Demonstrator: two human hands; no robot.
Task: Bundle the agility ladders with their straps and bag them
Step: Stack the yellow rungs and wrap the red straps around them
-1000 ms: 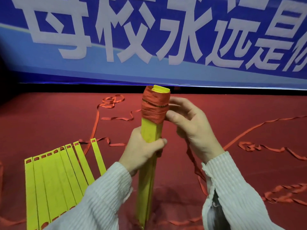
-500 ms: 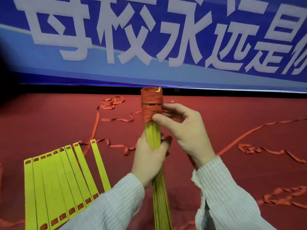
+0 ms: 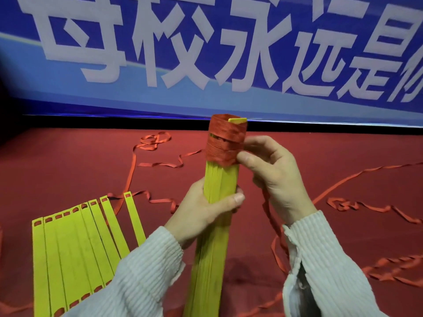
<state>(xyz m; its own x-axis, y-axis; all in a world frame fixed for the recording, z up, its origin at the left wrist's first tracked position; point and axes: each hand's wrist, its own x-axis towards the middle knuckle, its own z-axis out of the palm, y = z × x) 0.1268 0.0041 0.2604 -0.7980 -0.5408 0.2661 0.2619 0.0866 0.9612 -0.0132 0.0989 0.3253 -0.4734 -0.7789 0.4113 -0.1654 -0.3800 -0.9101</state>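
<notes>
A stack of yellow ladder rungs (image 3: pixel 216 236) stands upright in front of me. Red strap (image 3: pixel 225 143) is wound many times round its top end. My left hand (image 3: pixel 206 211) grips the stack at mid-height, thumb across the front. My right hand (image 3: pixel 272 177) pinches the strap at the lower right edge of the wrapping, and the loose strap tail (image 3: pixel 272 227) hangs down past my right wrist. A second ladder (image 3: pixel 84 245) lies fanned out flat on the red floor at the lower left, its red strap threaded through the rung ends.
Loose red straps (image 3: pixel 357 207) trail over the red carpet (image 3: pixel 68 165) on the right and behind the bundle. A blue banner (image 3: pixel 206 53) with large white characters hangs along the back edge of the floor.
The bundle has turned in my left hand, showing its broad face again. My right hand slid round to the right side of the wrapping. The view has moved closer.
</notes>
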